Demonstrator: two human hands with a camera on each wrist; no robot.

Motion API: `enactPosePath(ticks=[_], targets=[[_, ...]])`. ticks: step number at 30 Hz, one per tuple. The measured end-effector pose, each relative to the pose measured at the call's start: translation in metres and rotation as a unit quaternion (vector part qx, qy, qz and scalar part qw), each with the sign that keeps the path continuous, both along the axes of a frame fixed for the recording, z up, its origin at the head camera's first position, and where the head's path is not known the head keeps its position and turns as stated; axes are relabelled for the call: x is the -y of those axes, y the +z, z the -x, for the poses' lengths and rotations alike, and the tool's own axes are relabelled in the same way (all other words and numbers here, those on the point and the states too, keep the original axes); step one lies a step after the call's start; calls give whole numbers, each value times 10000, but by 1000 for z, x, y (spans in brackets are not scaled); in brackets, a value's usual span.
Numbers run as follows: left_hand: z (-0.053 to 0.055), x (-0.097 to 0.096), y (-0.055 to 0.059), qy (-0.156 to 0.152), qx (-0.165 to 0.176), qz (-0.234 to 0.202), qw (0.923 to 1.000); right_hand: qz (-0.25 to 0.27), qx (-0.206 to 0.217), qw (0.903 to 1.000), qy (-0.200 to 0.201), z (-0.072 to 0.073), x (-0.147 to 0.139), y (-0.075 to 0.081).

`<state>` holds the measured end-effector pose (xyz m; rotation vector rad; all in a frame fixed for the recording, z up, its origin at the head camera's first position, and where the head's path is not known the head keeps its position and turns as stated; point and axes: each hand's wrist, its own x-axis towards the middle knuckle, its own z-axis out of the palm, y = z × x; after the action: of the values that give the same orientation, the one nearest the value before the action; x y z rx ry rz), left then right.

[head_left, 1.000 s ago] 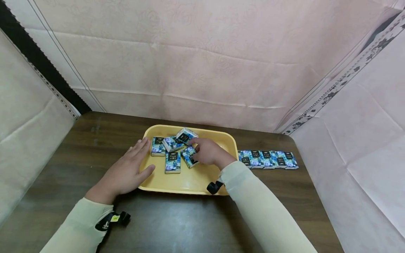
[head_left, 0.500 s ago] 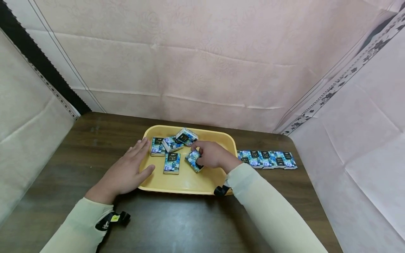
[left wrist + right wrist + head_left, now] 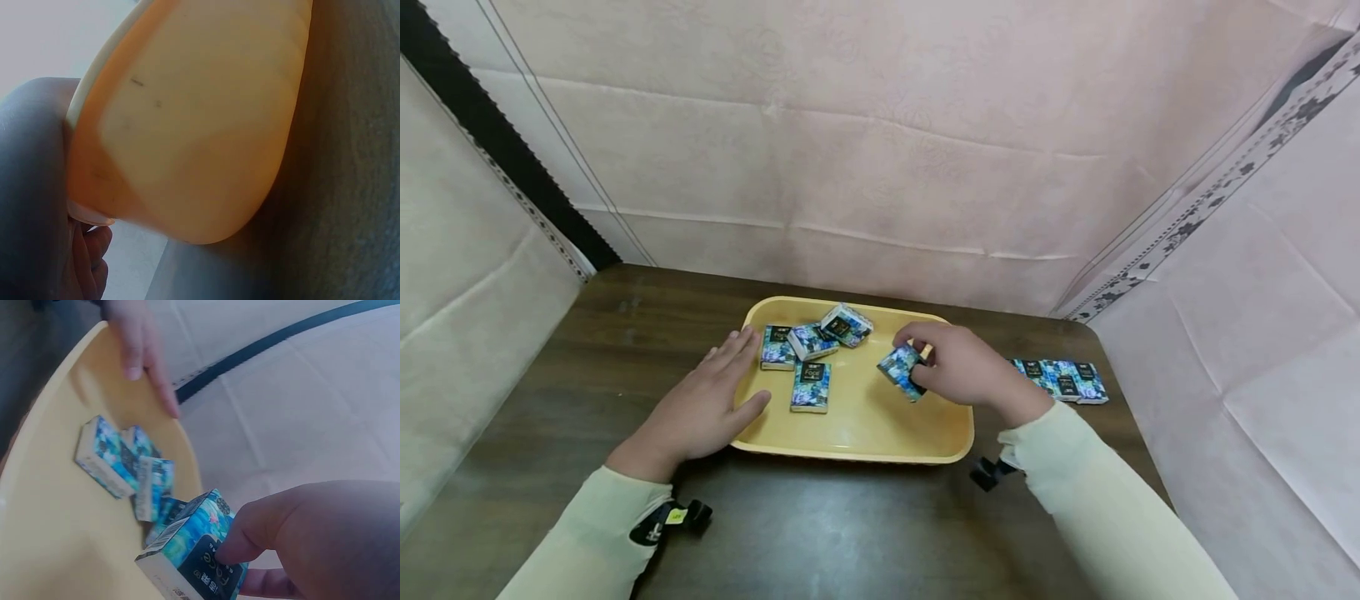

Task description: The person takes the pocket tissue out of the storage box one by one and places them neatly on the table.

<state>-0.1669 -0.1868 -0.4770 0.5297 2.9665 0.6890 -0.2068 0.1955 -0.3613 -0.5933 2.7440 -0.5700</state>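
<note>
My right hand [image 3: 968, 367] pinches a small blue floral tissue pack [image 3: 898, 370] between thumb and fingers, over the right part of a yellow tray [image 3: 865, 429]. In the right wrist view, that tissue pack [image 3: 199, 547] shows a dark label and a white side with a barcode. Several like packs [image 3: 810, 387] lie in the tray's left half, some overlapping at the back. My left hand [image 3: 700, 408] rests on the tray's left rim, fingers straight and thumb spread. In the left wrist view, the tray's outer wall [image 3: 200, 125] fills most of the picture.
A row of blue tissue packs [image 3: 1063, 382] lies on the brown wooden table [image 3: 820, 533] right of the tray, its near end hidden behind my right hand. Pale cloth walls [image 3: 850, 167] enclose the table at the back and both sides.
My right hand has taken hold of a tissue pack among the others and moved it right across the tray. The left hand stays on the rim.
</note>
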Motion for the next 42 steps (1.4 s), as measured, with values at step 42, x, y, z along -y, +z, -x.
enactPosePath(ticks=[42], targets=[[3, 0, -5, -66, -46, 38, 10000, 1572, 909, 9549, -2348, -70, -130, -82]])
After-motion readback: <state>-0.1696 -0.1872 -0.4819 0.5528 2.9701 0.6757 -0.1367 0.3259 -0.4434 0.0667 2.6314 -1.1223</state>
